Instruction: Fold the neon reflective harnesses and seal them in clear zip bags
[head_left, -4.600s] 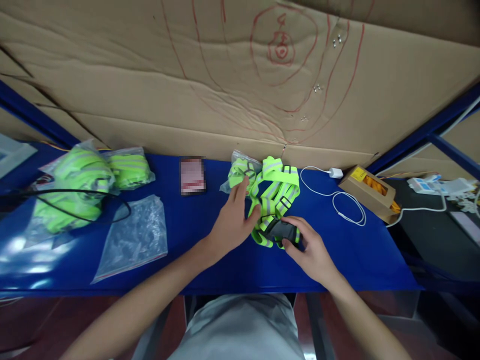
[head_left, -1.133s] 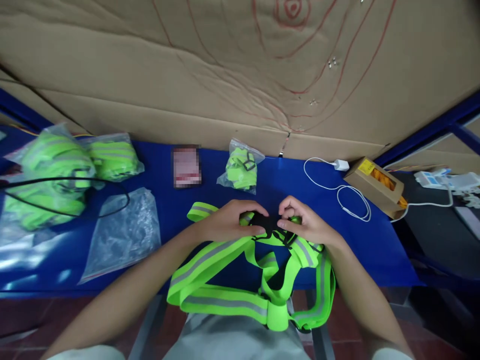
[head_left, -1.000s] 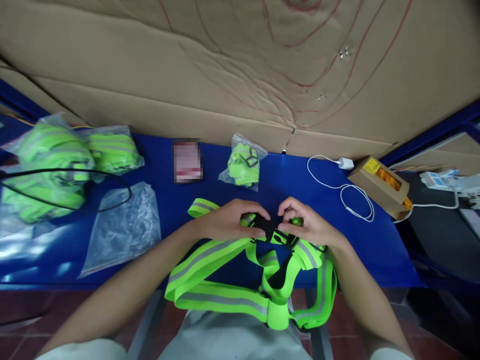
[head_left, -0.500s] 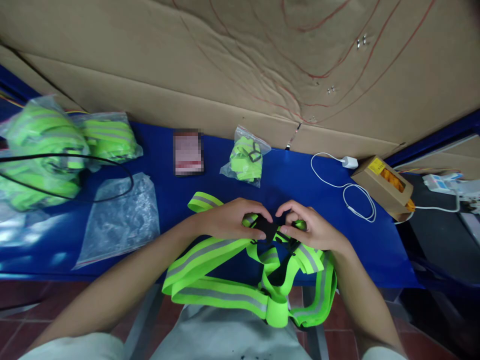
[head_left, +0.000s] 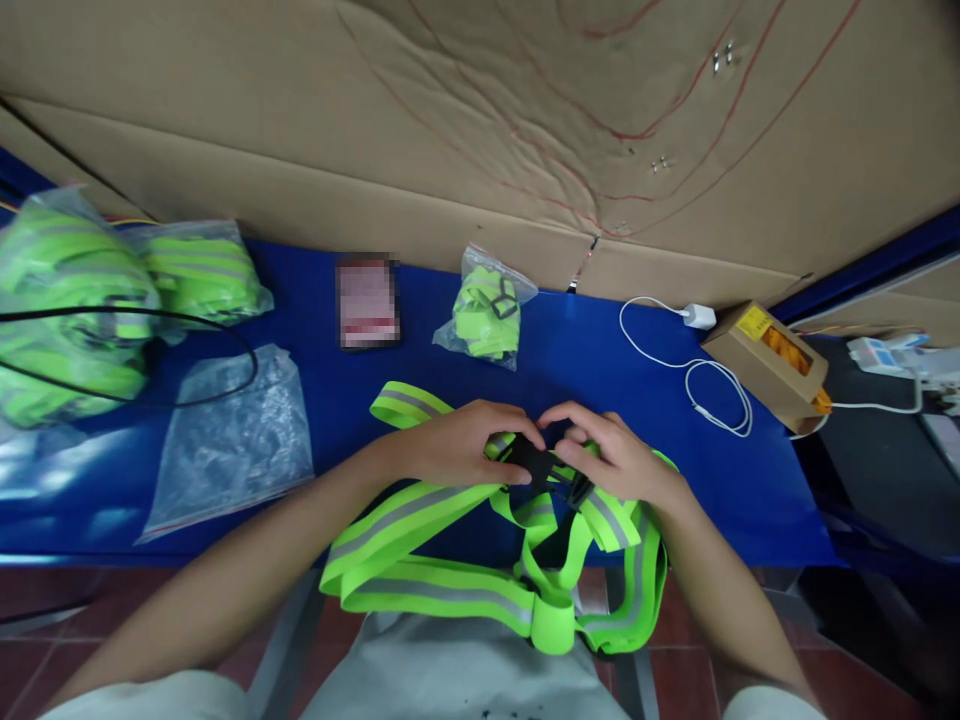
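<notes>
A neon green reflective strap vest (head_left: 442,580) with grey bands lies unfolded over the front edge of the blue table (head_left: 585,370) and hangs toward my lap. My left hand (head_left: 457,445) and my right hand (head_left: 615,460) are both closed on its black plastic buckle (head_left: 534,460), fingertips pinching it from either side. One strap end (head_left: 401,402) pokes out left of my left hand.
A small bagged green vest (head_left: 487,318) sits behind my hands. Bagged vests (head_left: 112,290), a black cable (head_left: 187,395) and an empty clear bag (head_left: 225,440) lie at the left. A white charger cable (head_left: 705,385) and a cardboard box (head_left: 769,360) are right. Cardboard wall (head_left: 450,130) behind.
The vest was bunched on the table at first, then unfolded and pulled toward me. In the last second my hands stay on the buckle, fingers drawing slightly closer together; the view shifts a little.
</notes>
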